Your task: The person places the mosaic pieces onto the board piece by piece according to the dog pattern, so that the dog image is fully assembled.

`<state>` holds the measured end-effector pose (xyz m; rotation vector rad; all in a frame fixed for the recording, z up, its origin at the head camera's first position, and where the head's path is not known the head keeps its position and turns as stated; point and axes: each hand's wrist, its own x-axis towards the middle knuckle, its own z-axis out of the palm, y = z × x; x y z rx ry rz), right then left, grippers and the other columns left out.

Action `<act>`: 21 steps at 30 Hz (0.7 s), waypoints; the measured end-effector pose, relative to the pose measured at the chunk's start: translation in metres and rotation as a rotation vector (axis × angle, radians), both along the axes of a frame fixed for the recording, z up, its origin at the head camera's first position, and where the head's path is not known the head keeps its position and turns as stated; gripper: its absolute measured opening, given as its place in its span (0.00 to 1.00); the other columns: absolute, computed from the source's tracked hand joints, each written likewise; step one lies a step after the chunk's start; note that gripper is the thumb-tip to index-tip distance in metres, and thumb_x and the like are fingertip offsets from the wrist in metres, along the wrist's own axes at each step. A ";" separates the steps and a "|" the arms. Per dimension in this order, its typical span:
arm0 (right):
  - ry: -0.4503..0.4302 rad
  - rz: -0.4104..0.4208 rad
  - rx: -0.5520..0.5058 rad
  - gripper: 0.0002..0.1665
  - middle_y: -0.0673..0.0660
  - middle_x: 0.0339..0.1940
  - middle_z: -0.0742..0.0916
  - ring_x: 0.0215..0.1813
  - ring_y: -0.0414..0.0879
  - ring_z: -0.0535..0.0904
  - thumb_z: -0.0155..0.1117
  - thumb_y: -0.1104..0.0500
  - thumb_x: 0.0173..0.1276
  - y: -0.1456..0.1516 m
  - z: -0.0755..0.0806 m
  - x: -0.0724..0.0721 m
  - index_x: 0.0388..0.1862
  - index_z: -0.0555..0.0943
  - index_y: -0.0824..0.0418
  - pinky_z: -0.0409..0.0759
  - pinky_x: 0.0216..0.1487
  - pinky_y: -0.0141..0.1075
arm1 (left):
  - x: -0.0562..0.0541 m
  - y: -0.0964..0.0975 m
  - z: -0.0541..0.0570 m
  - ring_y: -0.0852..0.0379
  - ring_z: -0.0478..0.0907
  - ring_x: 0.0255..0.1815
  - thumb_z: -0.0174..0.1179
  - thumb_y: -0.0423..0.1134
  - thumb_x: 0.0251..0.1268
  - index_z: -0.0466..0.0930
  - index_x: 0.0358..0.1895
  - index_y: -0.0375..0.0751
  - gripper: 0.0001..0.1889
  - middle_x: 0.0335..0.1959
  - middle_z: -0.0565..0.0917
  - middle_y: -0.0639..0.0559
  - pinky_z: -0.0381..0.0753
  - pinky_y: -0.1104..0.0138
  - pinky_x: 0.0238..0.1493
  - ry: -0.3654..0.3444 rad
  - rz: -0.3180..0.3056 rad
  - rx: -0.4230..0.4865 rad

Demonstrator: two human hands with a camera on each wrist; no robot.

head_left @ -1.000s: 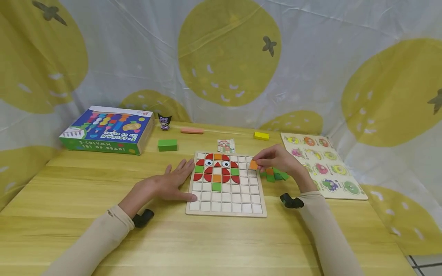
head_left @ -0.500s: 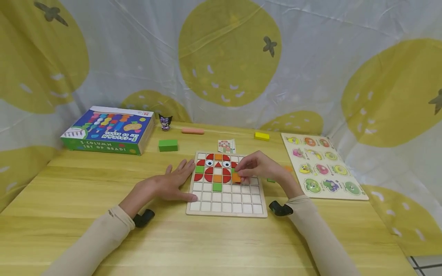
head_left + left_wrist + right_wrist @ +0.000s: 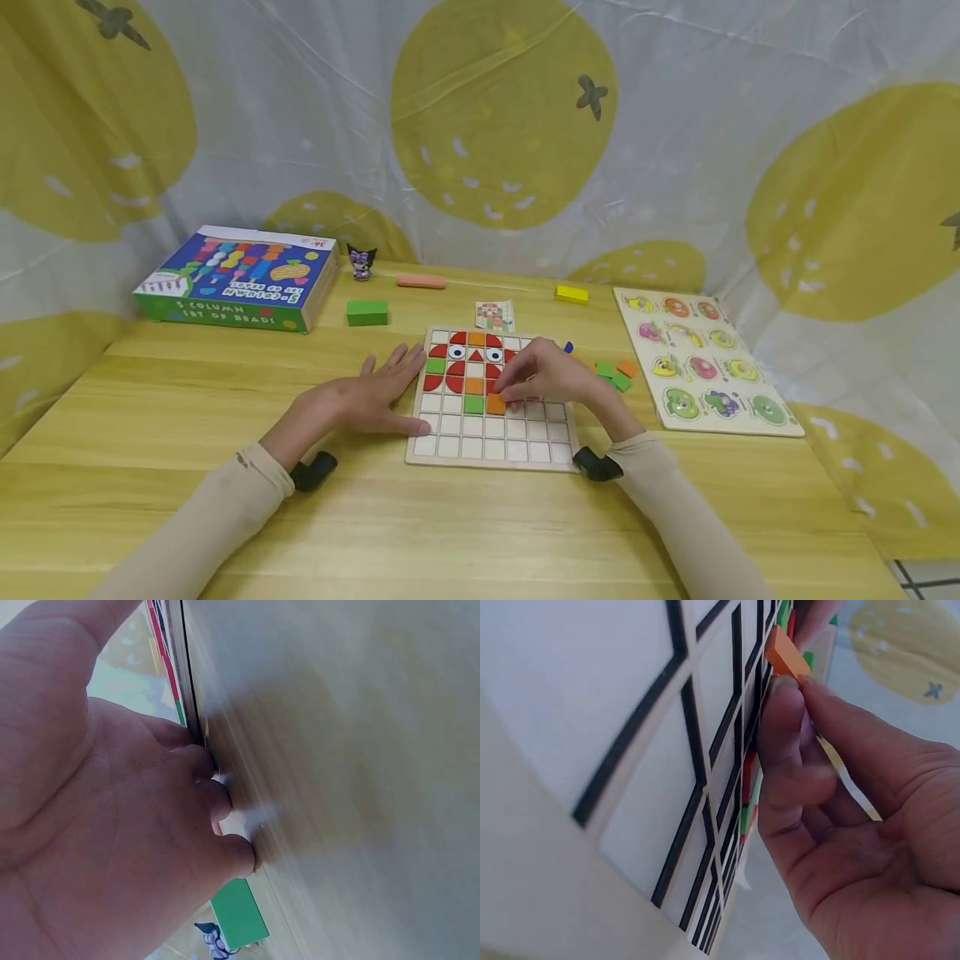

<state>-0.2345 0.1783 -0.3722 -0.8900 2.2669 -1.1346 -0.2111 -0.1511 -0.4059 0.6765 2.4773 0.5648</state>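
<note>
A wooden grid board (image 3: 493,451) lies on the table, its upper left squares filled with red, orange and green tiles and two round eye pieces. My right hand (image 3: 553,375) pinches an orange square tile (image 3: 496,404) between thumb and fingers. This tile is over the square just right of a lone green tile (image 3: 473,404); in the right wrist view, the orange tile (image 3: 787,656) looks tilted at the board's surface. Along the board's left edge rests my left hand (image 3: 367,402), fingers straight and spread, thumb on the lower left border. My right hand hides some tiles.
Loose orange and green tiles (image 3: 619,380) lie right of the board, beside a fruit puzzle board (image 3: 655,396). Behind stand a small pattern card (image 3: 495,316), a green block (image 3: 367,313), a yellow block (image 3: 572,294), a figurine (image 3: 362,263) and a bead-set box (image 3: 236,279).
My right hand has carried the orange tile leftward from the board's right edge, then down to beside the lone green tile. My left hand has stayed in place.
</note>
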 end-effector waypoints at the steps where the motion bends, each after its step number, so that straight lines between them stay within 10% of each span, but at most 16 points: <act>1: 0.022 0.003 0.008 0.05 0.55 0.34 0.94 0.33 0.50 0.90 0.78 0.69 0.68 -0.001 0.000 0.001 0.42 0.93 0.67 0.89 0.39 0.35 | 0.000 0.000 0.000 0.44 0.24 0.91 0.61 0.83 0.58 0.33 0.90 0.43 0.72 0.91 0.30 0.48 0.24 0.38 0.85 0.000 0.001 0.002; 21: 0.163 0.021 0.031 0.05 0.49 0.32 0.92 0.32 0.41 0.82 0.80 0.70 0.65 -0.004 -0.004 0.002 0.38 0.95 0.63 0.83 0.36 0.31 | 0.002 0.001 0.001 0.40 0.24 0.90 0.64 0.77 0.64 0.34 0.90 0.43 0.68 0.91 0.30 0.46 0.23 0.34 0.83 -0.004 -0.008 0.042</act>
